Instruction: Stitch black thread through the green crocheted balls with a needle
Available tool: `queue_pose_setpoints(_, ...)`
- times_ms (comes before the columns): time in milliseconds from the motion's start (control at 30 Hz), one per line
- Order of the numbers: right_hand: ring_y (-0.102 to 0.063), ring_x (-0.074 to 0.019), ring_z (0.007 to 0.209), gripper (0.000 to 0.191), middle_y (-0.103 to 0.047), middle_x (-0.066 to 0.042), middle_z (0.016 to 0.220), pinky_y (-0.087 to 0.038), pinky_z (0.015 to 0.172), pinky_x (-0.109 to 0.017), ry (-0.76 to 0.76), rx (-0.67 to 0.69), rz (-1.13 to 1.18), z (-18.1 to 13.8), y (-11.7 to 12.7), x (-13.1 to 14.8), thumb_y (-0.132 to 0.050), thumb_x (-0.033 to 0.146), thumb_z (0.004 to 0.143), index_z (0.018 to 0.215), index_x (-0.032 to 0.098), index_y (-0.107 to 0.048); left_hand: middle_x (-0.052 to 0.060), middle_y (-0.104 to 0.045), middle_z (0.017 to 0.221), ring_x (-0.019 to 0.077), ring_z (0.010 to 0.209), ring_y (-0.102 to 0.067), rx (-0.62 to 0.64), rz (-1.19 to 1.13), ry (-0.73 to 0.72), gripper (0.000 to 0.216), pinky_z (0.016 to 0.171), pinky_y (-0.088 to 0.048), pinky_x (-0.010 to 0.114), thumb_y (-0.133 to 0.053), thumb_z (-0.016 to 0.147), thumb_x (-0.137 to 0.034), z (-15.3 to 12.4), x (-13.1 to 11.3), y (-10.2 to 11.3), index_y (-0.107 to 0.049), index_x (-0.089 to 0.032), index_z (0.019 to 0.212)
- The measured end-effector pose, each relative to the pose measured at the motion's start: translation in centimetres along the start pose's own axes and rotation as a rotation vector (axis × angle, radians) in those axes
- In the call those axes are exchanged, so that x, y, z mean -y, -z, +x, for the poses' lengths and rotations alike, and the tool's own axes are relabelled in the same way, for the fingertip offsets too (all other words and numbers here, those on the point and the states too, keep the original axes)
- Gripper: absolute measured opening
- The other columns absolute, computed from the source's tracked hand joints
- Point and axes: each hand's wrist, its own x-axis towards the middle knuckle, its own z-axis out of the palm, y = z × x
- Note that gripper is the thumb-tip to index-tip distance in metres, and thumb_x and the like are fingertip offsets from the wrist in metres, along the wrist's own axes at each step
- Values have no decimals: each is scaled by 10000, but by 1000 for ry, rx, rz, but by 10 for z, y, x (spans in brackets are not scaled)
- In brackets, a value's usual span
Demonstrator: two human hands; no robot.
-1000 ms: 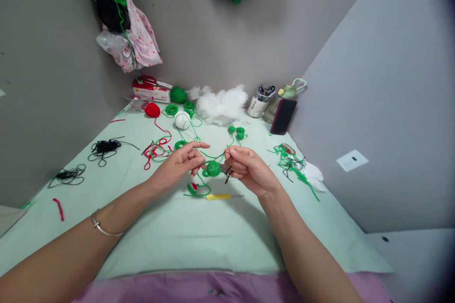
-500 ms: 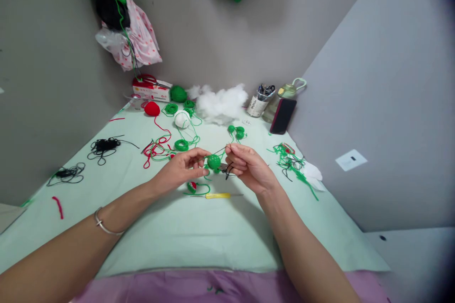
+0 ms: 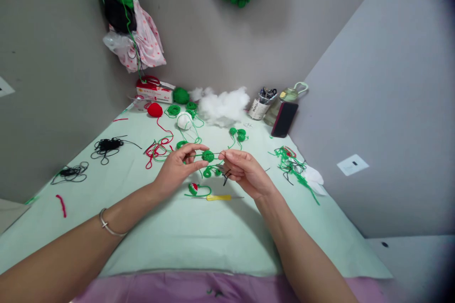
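A small green crocheted ball (image 3: 208,155) sits between the thumb and fingers of my left hand (image 3: 178,165). From it a thin dark strand, thread or needle, runs right to the pinched thumb and forefinger of my right hand (image 3: 245,170). Under the curled fingers of that hand shows a grey and black tool (image 3: 225,175), perhaps small snips, partly hidden. Below my hands lies a red, white and green crocheted piece (image 3: 193,189) with a green tail. Beside it rests a crochet hook with a yellow handle (image 3: 219,197).
Farther back are white stuffing (image 3: 223,106), a red yarn ball (image 3: 155,110), a white ball (image 3: 184,120) and green crocheted balls (image 3: 241,135). Black yarn (image 3: 108,144) lies left, yarn scraps (image 3: 293,165) right. A phone (image 3: 284,120) leans on a bottle (image 3: 273,112).
The green ball has turned and shifted slightly left and up in my left hand. My right hand has lowered a little, so the dark strand lies nearly level. The camera view has tilted slightly.
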Motion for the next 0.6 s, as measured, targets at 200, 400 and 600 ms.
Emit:
queue_pose_setpoints(200, -128, -66, 519, 299, -211, 100, 536, -107, 477, -226, 19, -16, -60, 0, -1, -1, -766, 434, 817, 867, 141, -734, -61, -302, 676, 129, 599, -313, -43, 35, -43, 342, 590, -282, 265, -802, 756, -340, -1, 0, 1, -728, -230, 1072)
queue_pose_setpoints(400, -131, -71, 528, 299, -221, 94, 539, -103, 478, -233, 22, -37, -94, 1, 0, 0, -778, 439, 797, 840, 146, -735, -16, -540, 798, 154, 730, -510, 8, 6, -21, 320, 694, -416, 272, -793, 768, -386, 0, 3, 0, -680, -206, 1008)
queue_pose_setpoints(600, -231, -73, 553, 300, -410, 40, 593, -144, 499, -240, 56, -92, -270, 3, -1, -5, -771, 453, 797, 831, 155, -762, 14, -658, 933, 177, 858, -655, 65, -299, 134, 366, 841, -503, 321, -796, 780, -377, 1, 3, -1, -619, -187, 1038)
